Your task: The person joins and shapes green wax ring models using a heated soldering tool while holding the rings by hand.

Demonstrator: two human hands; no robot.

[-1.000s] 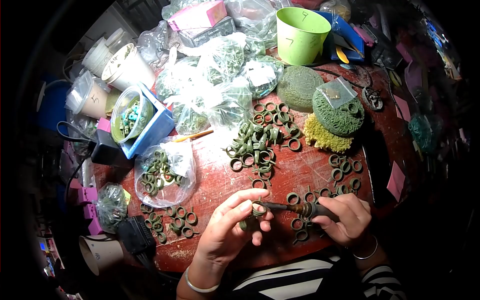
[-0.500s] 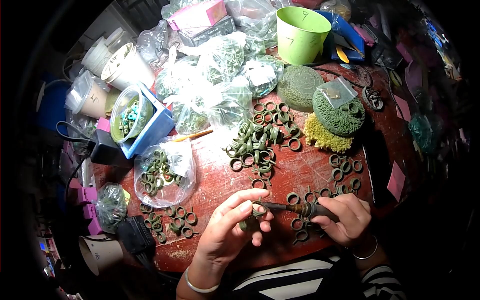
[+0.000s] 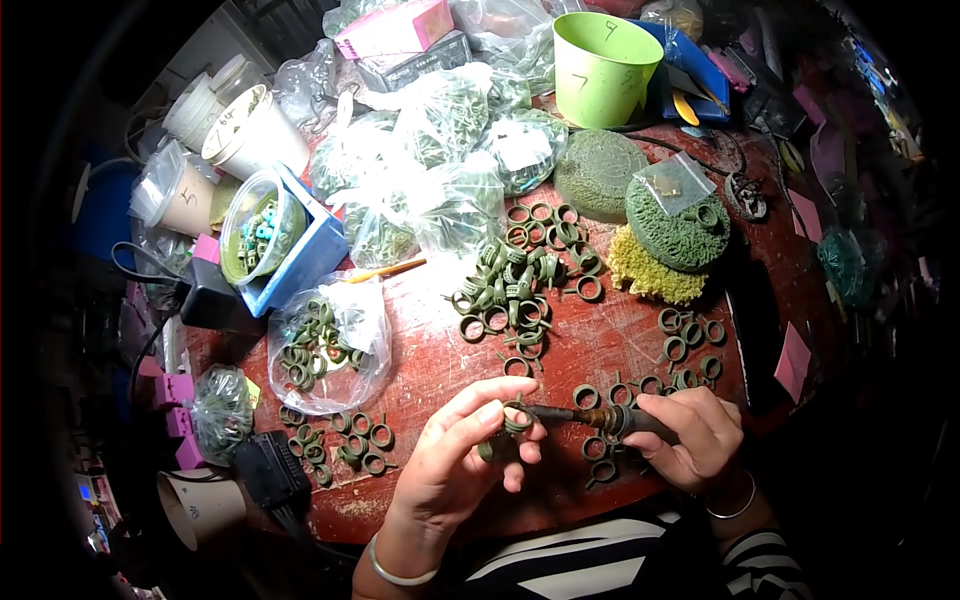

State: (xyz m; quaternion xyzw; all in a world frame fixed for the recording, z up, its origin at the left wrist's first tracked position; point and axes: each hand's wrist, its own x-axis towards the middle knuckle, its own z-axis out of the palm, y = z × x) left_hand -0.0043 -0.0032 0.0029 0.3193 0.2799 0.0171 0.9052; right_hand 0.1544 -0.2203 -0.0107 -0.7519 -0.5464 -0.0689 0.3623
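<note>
Red and scuffed, the table (image 3: 625, 335) reads as a clock face with twelve at its far edge: clear bags (image 3: 450, 215) crowd eleven to twelve, a green bucket (image 3: 600, 95) stands at one, and two rough green pads (image 3: 600, 175) sit near two. At six, the left hand (image 3: 450, 465) pinches one green ring (image 3: 520, 418) between thumb and fingers; another green piece shows beside its curled fingers. Toward four, the right hand (image 3: 695, 438) is wrapped around the handle of a dark tool (image 3: 650, 425), whose narrow end points to nine and meets the ring or stops just beside it; I cannot tell which.

That ring seems to be mid-work. Plenty more lie loose: a central pile (image 3: 515, 290), a scatter (image 3: 675, 342) from three to five, a cluster (image 3: 352, 455) at eight, and others in an open bag (image 3: 370, 395) at nine. Finished and unworked ones look alike, so the count done stays unclear.
</note>
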